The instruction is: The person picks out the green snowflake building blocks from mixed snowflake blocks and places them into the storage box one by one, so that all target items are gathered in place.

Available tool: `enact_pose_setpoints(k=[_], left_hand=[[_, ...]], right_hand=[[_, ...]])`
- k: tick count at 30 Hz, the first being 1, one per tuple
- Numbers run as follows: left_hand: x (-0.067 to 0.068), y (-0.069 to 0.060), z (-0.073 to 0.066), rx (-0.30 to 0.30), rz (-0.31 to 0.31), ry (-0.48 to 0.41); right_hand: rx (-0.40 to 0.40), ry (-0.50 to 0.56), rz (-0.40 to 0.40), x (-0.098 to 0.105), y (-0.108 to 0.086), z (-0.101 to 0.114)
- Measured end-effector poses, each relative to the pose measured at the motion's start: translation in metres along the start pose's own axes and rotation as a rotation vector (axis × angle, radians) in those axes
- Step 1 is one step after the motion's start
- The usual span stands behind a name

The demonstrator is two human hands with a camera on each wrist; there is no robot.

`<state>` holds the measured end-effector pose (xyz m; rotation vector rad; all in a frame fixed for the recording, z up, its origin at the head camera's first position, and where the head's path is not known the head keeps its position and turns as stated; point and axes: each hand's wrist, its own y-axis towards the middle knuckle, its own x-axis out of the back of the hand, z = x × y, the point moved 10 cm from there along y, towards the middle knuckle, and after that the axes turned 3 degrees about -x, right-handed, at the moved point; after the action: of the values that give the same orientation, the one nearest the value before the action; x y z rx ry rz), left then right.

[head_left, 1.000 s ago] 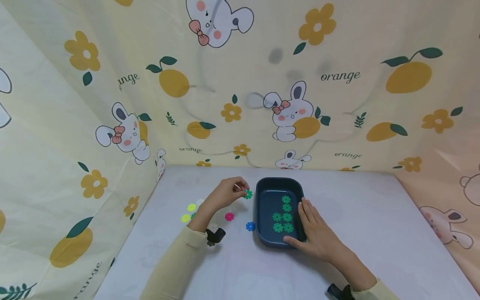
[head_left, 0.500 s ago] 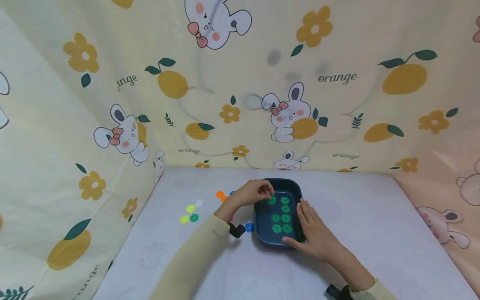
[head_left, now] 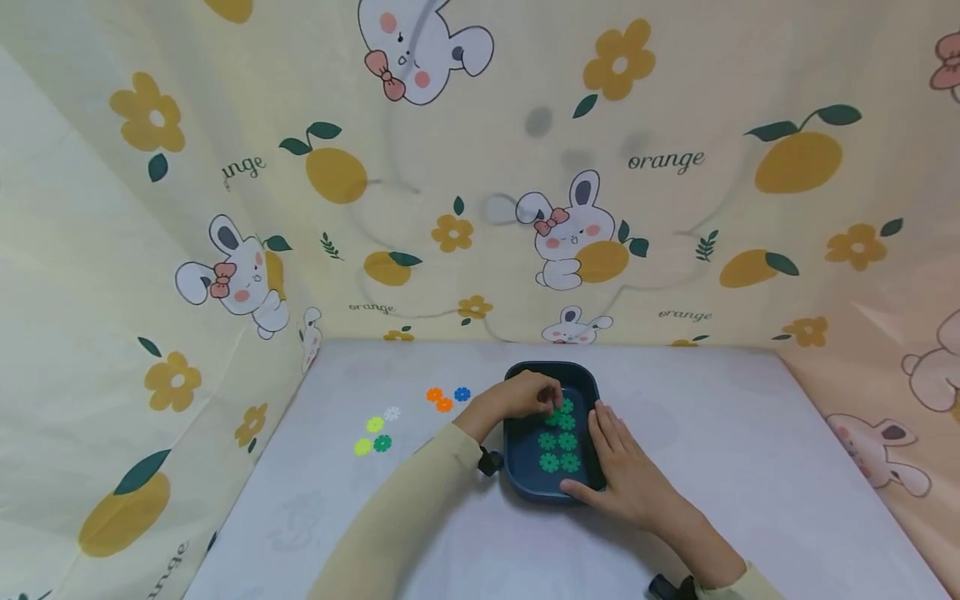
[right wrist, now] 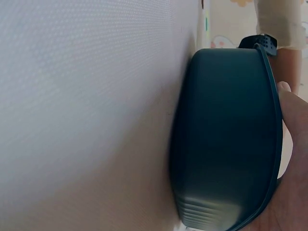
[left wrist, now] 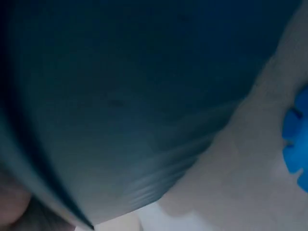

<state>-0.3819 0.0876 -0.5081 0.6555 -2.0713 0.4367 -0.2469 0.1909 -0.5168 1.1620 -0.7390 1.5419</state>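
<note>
A dark blue rectangular tray [head_left: 528, 479] stands on the white table, with several green flower-shaped discs [head_left: 566, 442] in two columns on its floor. Reaching over the tray's left rim, my left hand [head_left: 522, 394] has curled fingers pinching a green disc [head_left: 552, 420], partly covered by the fingertips, beside the left of the upper discs. My right hand [head_left: 630, 479] rests against the tray's right side, fingers straight along the rim and thumb over the front corner. The right wrist view shows the tray's outer wall [right wrist: 226, 134]. Only the wall [left wrist: 144, 106] fills the left wrist view, hiding the left fingertips.
Left of the tray lie orange discs [head_left: 444, 405], a blue disc [head_left: 462, 394], a white disc [head_left: 392, 413], yellow discs [head_left: 375, 425] and a green disc [head_left: 382, 443]. Another blue disc [left wrist: 298, 139] lies close outside the tray. A printed cloth [head_left: 420, 208] hangs behind the table.
My left hand has carried a green disc from the table left of the tray, over the rim, and down beside the upper green discs. The right hand has stayed on the tray.
</note>
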Motion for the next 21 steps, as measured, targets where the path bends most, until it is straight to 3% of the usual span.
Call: enact_pose_setpoints(k=[11,17,21], left_hand=[[-0.012,0.004,0.008,0.065,0.065,0.032],[-0.017,0.006,0.012,0.102,0.066,0.117],[-0.014,0.006,0.010,0.077,0.050,0.188]], right_hand=[[-0.007,-0.026,0.001,0.001,0.001,-0.001],[-0.008,-0.019,0.002,-0.001,0.001,-0.001],[0.001,-0.021,-0.007,0.000,0.000,0.000]])
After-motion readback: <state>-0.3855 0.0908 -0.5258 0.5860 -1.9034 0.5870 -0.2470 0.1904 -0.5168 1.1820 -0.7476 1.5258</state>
